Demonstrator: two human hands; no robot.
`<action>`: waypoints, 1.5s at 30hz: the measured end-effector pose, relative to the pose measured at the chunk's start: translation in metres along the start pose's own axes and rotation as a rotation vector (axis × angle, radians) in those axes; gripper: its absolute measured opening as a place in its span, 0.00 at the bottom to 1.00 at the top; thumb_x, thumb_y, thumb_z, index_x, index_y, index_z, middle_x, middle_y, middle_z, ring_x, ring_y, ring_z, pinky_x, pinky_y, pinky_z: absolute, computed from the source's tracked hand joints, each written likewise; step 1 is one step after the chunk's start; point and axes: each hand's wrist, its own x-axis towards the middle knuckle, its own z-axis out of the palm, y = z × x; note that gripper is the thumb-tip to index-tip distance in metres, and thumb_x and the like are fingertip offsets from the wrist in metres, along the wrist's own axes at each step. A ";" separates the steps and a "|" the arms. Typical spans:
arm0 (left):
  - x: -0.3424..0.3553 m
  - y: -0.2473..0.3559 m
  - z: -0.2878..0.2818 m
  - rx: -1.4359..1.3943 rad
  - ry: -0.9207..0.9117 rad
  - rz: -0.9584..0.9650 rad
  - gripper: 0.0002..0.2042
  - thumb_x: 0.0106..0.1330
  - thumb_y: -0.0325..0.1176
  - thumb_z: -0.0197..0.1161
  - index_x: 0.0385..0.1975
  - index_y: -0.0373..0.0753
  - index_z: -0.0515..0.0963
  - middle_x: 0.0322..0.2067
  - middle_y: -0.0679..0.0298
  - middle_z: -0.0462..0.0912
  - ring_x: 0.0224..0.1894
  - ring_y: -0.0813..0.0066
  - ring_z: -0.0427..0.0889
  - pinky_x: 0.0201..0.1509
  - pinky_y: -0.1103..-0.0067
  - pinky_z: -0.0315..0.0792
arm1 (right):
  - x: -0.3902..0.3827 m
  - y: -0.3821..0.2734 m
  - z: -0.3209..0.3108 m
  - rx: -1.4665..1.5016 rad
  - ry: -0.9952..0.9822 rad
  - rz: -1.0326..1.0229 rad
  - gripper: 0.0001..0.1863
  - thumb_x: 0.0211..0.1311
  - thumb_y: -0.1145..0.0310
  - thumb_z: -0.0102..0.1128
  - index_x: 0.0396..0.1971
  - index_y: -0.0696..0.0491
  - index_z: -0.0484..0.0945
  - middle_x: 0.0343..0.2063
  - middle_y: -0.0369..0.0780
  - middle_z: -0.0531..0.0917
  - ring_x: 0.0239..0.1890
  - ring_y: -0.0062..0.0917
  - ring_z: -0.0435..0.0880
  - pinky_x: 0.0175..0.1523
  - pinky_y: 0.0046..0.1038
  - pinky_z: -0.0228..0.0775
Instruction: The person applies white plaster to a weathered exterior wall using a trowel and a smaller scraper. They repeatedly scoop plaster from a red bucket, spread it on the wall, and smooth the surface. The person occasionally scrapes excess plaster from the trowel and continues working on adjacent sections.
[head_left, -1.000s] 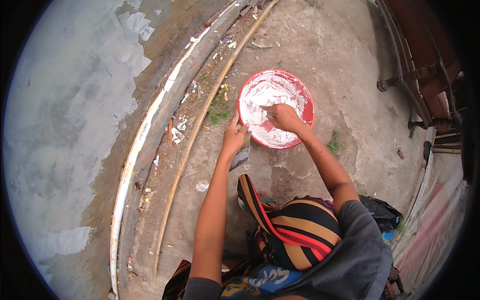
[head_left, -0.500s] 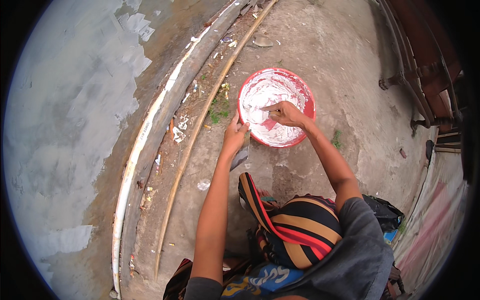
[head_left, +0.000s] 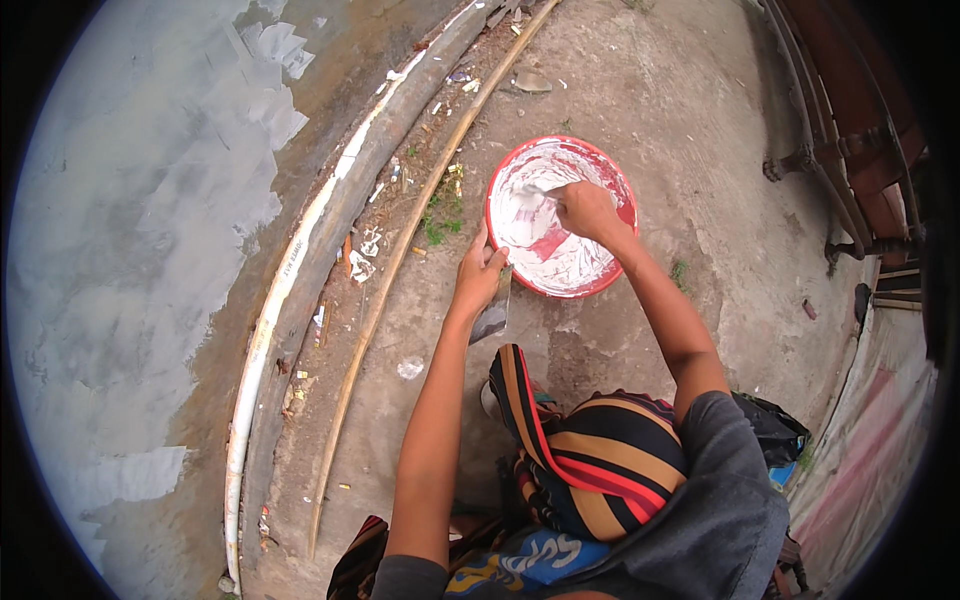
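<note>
Ground: bare concrete floor (head_left: 640,130), outdoors. Left: patchy grey wall (head_left: 130,250); white pipe (head_left: 275,300) and thin cane (head_left: 400,260) along its base, paper scraps between. Centre: left hand (head_left: 478,280), fingers curled over a flat metal blade (head_left: 492,315) beside the red basin (head_left: 500,195). Right hand (head_left: 585,210), fingers closed around a tool, inside the basin's white paste. Far right: wooden furniture (head_left: 860,150).

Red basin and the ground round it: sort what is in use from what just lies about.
In use:
- red basin of white paste
- left hand on its rim, holding a flat metal blade
- right hand inside the basin

Lying about:
- white pipe by the wall
- long thin stick
- paper scraps
- metal bench legs
</note>
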 end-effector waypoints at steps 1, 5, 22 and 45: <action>0.000 -0.003 -0.002 0.005 0.000 0.007 0.33 0.68 0.29 0.57 0.70 0.33 0.49 0.33 0.58 0.83 0.35 0.79 0.77 0.46 0.82 0.69 | -0.004 -0.014 0.000 0.024 -0.012 -0.046 0.17 0.45 0.75 0.56 0.36 0.46 0.87 0.23 0.48 0.83 0.29 0.40 0.85 0.34 0.39 0.77; -0.002 -0.008 -0.001 -0.091 0.053 0.015 0.33 0.68 0.30 0.56 0.71 0.34 0.49 0.32 0.59 0.82 0.36 0.80 0.76 0.46 0.82 0.70 | -0.012 -0.021 0.012 -0.029 -0.148 -0.261 0.21 0.46 0.74 0.56 0.42 0.43 0.85 0.24 0.47 0.83 0.29 0.41 0.84 0.36 0.41 0.76; -0.030 0.014 0.002 0.180 -0.021 0.111 0.31 0.70 0.28 0.54 0.71 0.34 0.50 0.62 0.49 0.69 0.59 0.66 0.74 0.62 0.75 0.65 | -0.035 0.071 -0.023 0.314 -0.138 0.220 0.13 0.56 0.63 0.64 0.36 0.57 0.84 0.25 0.45 0.85 0.29 0.29 0.85 0.36 0.32 0.74; -0.043 0.023 0.011 0.251 -0.030 0.225 0.29 0.69 0.29 0.54 0.69 0.35 0.54 0.57 0.46 0.74 0.56 0.62 0.77 0.58 0.73 0.69 | -0.090 0.020 -0.046 0.056 0.176 0.015 0.14 0.53 0.70 0.62 0.42 0.45 0.83 0.32 0.42 0.83 0.30 0.38 0.83 0.34 0.38 0.75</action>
